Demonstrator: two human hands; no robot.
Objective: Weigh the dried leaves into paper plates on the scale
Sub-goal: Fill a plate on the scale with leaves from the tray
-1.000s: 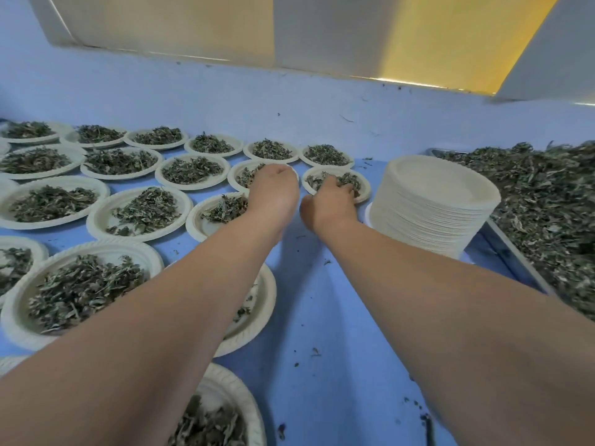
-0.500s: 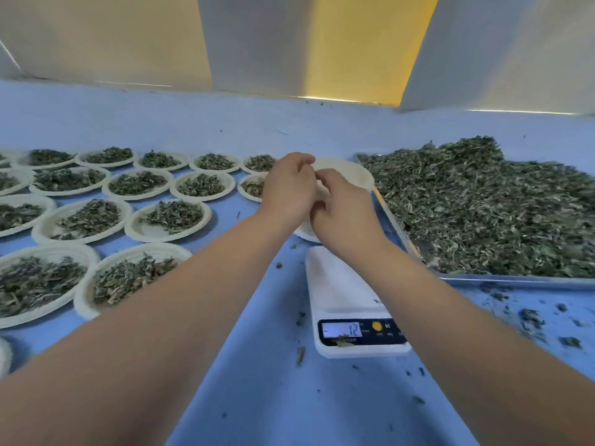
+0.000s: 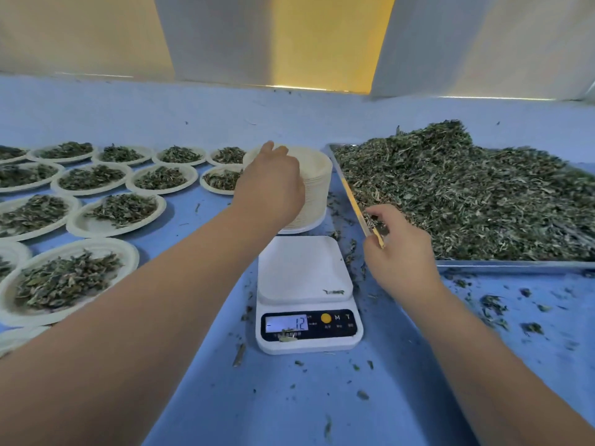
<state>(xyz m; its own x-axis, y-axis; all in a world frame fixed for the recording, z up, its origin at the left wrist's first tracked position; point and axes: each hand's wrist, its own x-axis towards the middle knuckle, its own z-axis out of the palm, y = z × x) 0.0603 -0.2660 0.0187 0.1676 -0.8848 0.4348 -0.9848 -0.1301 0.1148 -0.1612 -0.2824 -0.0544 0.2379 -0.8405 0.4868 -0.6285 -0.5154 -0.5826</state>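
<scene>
Dried leaves (image 3: 467, 194) lie heaped in a metal tray (image 3: 515, 263) on the right side of the counter (image 3: 289, 397), the pile rising highest toward the far edge. The right hand (image 3: 399, 249) is over the tray's left rim, close to its near corner, with the heap just beyond its fingertips. The fingers are loosely bent and hold nothing I can see, and whether they touch the rim or the leaves I cannot tell.

The left hand (image 3: 273, 185) is on a stack of paper plates (image 3: 317, 175) standing just left of the tray. Its fingers are bent over the stack's top edge, but the back of the hand hides them, so I cannot tell whether it pinches a plate.

A white scale (image 3: 306, 294) sits on the near side of the stack, between the two forearms. Its platform carries no plate, only a leaf scrap near one corner, and the display shows 12 after a minus sign.

Filled plates (image 3: 119, 214), each with a small heap of leaves, stand in rows across the left side of the counter, well apart from the right hand. Loose leaf crumbs (image 3: 492, 300) dot the blue surface around the scale and along the tray's near edge.
</scene>
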